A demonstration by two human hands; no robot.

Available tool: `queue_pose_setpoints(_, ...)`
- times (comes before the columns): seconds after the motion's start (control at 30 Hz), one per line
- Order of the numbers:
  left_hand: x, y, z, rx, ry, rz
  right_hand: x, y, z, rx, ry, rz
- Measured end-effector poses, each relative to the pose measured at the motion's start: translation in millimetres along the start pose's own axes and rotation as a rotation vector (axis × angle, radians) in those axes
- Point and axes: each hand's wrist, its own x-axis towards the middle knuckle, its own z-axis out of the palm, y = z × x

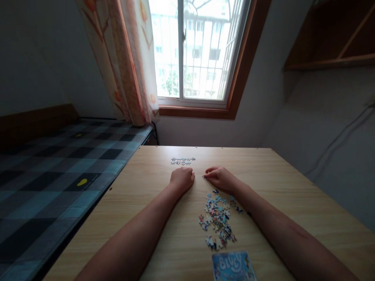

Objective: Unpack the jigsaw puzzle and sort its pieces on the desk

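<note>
And here's a small puzzle piece (204, 176) at the tips of the right hand (221, 178), thumb and fingers pinched shut around it, over the far half of the tabletop (263, 168). Across from it, the left hand (182, 177) rests with fingers curled in; whether they hold anything, I can't tell from here. Just beyond that fist, nearer the far edge, lie 2 short rows of pieces (184, 159), the nearer row a touch shorter. Back toward the near edge spreads the loose pile (218, 218) (a proper jumble, this), between the forearms. Nearer yet, a blue printed box or card (233, 267) reads "Bluey". Off the left edge, a checked mattress (96, 156); past the far edge, a flowered curtain (129, 66) hangs beside the bright window (202, 50).
</note>
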Motion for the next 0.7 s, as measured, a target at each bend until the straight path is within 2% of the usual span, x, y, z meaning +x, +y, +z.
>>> queue_pose_setpoints(0.23, 1, -2, 4, -0.003, 0.004, 0.008, 33, 21, 23, -0.249, 0.079, -0.005)
queue_pose_setpoints(0.4, 2, -2, 5, -0.021, -0.014, 0.003, 57, 29, 28, -0.308, 0.105, 0.034)
queue_pose_setpoints(0.7, 2, -2, 4, -0.029, -0.006, 0.006, 58, 32, 30, -0.328, 0.181, -0.015)
